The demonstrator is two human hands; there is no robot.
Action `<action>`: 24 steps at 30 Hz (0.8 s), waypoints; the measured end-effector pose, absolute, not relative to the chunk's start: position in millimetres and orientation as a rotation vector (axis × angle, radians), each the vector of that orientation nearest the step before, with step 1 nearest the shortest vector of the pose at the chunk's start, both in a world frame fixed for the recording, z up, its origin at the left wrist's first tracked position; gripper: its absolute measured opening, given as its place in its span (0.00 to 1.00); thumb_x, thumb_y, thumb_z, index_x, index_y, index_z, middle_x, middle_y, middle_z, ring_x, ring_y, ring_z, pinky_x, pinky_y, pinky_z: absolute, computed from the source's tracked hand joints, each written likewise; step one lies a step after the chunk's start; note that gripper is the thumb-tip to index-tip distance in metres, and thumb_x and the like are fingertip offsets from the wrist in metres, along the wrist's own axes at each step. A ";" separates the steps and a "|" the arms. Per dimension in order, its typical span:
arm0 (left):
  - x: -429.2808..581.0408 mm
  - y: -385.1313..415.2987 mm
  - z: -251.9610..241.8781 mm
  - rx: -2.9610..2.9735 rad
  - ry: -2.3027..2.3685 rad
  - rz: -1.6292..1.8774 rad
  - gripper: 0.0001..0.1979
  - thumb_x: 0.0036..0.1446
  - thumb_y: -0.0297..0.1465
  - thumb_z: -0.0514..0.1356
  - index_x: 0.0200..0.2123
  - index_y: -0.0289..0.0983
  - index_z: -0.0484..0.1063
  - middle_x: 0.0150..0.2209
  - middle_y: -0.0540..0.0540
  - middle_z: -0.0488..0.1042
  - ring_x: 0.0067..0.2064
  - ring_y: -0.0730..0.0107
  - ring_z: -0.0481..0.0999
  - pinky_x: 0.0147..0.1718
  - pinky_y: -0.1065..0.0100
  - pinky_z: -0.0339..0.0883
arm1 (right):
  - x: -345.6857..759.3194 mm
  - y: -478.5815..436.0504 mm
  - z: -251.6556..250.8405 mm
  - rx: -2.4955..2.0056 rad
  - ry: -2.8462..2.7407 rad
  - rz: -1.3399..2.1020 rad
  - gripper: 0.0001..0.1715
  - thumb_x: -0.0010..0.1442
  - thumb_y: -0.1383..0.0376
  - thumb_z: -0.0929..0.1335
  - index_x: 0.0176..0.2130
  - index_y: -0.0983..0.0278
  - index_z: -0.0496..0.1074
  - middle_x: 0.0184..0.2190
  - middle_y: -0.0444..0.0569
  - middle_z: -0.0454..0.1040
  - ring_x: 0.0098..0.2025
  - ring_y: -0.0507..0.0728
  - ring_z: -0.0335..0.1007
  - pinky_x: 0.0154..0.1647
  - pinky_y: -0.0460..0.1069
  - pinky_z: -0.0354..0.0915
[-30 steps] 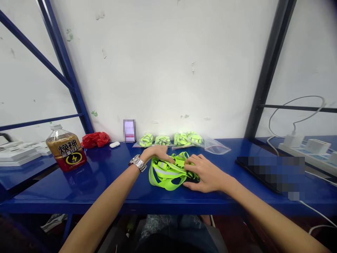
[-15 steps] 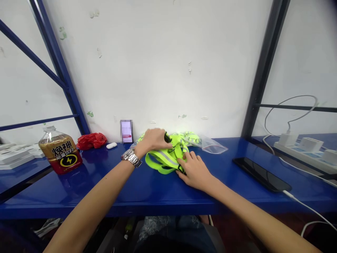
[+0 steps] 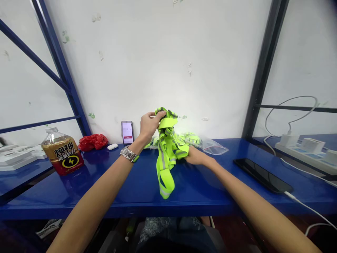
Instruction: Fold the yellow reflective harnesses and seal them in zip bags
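Observation:
A tangle of neon-yellow reflective straps (image 3: 163,160) with silver stripes, perhaps a strap-style safety vest, hangs above the blue table. My left hand (image 3: 150,123), with a metal watch on its wrist, pinches the top of the bundle and holds it up. One long loop dangles toward the table's front. On the right side my right hand (image 3: 194,155) reaches in among the straps; its fingers are hidden behind them. Behind the bundle, more neon-yellow straps (image 3: 191,137) lie by the wall, next to a clear zip bag (image 3: 214,146).
On the left of the blue table (image 3: 126,191) stand a drink bottle (image 3: 63,151), a red plastic bag (image 3: 93,141), a white case (image 3: 112,146) and an upright phone (image 3: 127,133). At right lie a black phone (image 3: 263,175) on a cable and a power strip (image 3: 305,153).
My left hand has risen with the straps, lifting the bundle off the tabletop so that it hangs down. My right hand has moved back and under the straps, its fingers now covered.

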State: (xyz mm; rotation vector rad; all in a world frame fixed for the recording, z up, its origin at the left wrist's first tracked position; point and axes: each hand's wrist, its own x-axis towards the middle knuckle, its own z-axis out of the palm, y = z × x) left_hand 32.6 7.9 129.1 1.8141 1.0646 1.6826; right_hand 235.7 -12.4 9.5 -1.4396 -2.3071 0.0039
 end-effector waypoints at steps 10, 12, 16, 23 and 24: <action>49.3 -10.8 113.1 2.455 1.321 1.534 0.31 0.44 0.48 0.64 0.48 0.36 0.69 0.32 0.47 0.73 0.34 0.67 0.71 0.34 0.68 0.62 | 233.2 -47.8 81.4 -1.123 -1.682 0.037 0.16 0.58 0.61 0.63 0.44 0.65 0.69 0.42 0.53 0.75 0.41 0.57 0.71 0.35 0.48 0.64; 52.8 -12.3 111.6 2.445 1.327 1.490 0.29 0.45 0.49 0.64 0.46 0.36 0.69 0.30 0.48 0.73 0.33 0.67 0.71 0.33 0.68 0.61 | 226.7 -49.7 82.0 -1.049 -1.786 0.255 0.22 0.61 0.54 0.62 0.50 0.64 0.64 0.44 0.54 0.73 0.41 0.57 0.71 0.35 0.49 0.65; 48.7 -6.1 107.0 2.244 1.404 1.514 0.30 0.45 0.51 0.63 0.47 0.37 0.70 0.29 0.48 0.74 0.31 0.66 0.73 0.30 0.68 0.61 | 220.2 -48.1 69.3 -1.142 -1.808 0.314 0.28 0.59 0.48 0.64 0.51 0.63 0.59 0.37 0.50 0.72 0.34 0.56 0.68 0.32 0.49 0.63; 37.5 11.9 102.2 2.138 1.439 1.599 0.32 0.42 0.52 0.65 0.45 0.37 0.71 0.31 0.46 0.75 0.33 0.64 0.75 0.32 0.67 0.64 | 216.0 -49.2 51.7 -0.974 -2.193 -0.130 0.08 0.61 0.63 0.62 0.30 0.63 0.61 0.29 0.47 0.65 0.33 0.55 0.59 0.35 0.48 0.55; 36.7 14.3 101.5 2.082 1.462 1.644 0.31 0.43 0.52 0.64 0.45 0.36 0.71 0.31 0.46 0.75 0.33 0.63 0.75 0.32 0.66 0.64 | 217.0 -50.1 50.7 -0.927 -2.268 -0.092 0.09 0.61 0.66 0.62 0.28 0.63 0.60 0.27 0.45 0.65 0.31 0.54 0.58 0.33 0.47 0.54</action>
